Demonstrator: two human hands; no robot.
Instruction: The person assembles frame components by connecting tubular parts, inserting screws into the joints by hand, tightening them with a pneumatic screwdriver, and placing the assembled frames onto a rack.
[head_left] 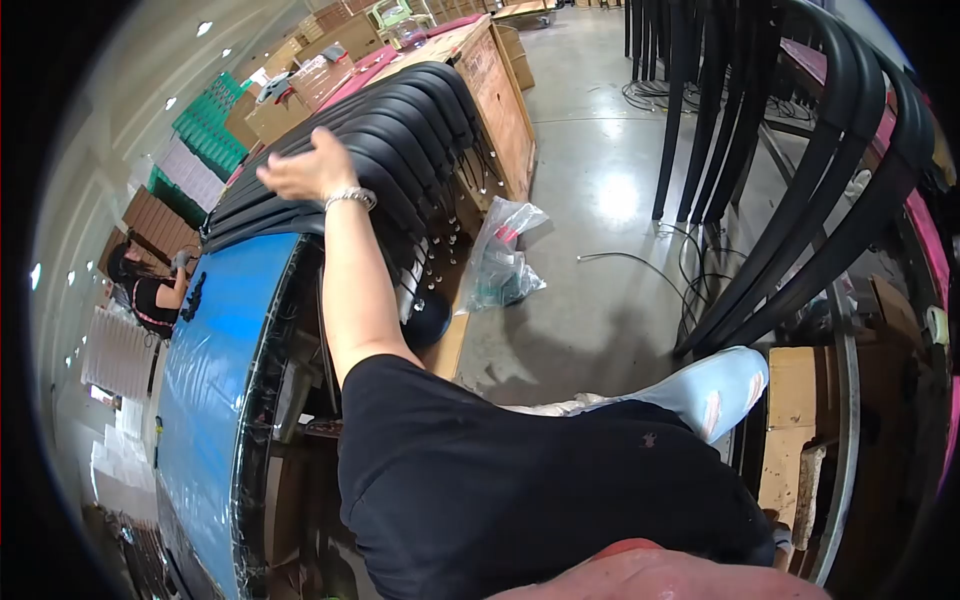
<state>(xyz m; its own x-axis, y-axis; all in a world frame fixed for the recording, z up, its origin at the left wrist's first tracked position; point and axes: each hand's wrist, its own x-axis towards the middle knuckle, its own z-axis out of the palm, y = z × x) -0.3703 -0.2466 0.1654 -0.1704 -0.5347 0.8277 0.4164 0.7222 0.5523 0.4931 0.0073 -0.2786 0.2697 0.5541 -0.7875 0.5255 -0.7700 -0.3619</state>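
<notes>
The left hand is open, spread wide, holding nothing, over curved black padded tubes at upper left. The right hand, lower right, is mostly hidden; I can't tell its grip. A co-worker is beside the blue tabletop at left; more black tubes stand upper right.

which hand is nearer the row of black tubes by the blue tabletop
Left. The left hand is over the black tubes, contact unclear; the right hand, barely visible, is low beside the torso, farther off.
</notes>
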